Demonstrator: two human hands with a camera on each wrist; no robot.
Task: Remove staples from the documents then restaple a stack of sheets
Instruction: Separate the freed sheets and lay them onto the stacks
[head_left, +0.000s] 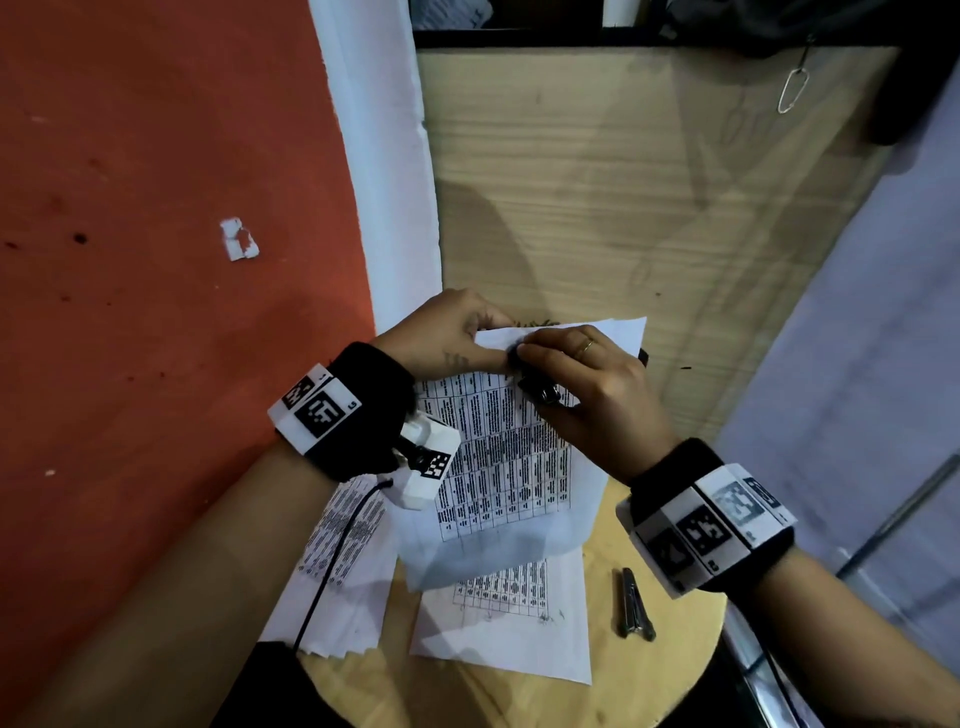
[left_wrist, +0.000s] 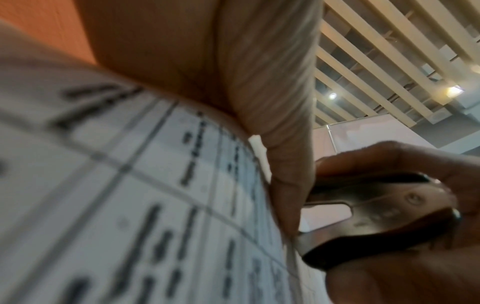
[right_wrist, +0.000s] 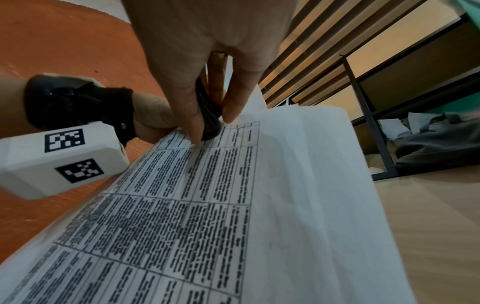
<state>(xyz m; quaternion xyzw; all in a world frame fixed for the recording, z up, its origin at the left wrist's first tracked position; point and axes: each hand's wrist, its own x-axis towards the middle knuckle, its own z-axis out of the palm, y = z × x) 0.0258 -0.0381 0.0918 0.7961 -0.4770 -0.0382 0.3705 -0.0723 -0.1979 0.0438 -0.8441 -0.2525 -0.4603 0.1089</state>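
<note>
Here the left hand (head_left: 452, 332) pinches the raised paper's (head_left: 509, 457) top corner above the stool (head_left: 649, 670) while the right hand (head_left: 582, 384) grips a staple remover (head_left: 540, 389) there, probably mid-extraction; next, a steady pull.

Under the papers stands a round wooden table (head_left: 675, 670) with a light top. To its left the floor (head_left: 156, 260) is orange-red, and a small torn white scrap (head_left: 238, 239) lies on it. A white strip (head_left: 384, 182) runs between this floor and a pale wooden panel (head_left: 623, 182). Near the panel's upper right corner hangs a metal clip (head_left: 794, 89). In the wrist views a slatted ceiling (left_wrist: 389, 61) with small lamps is seen.
</note>
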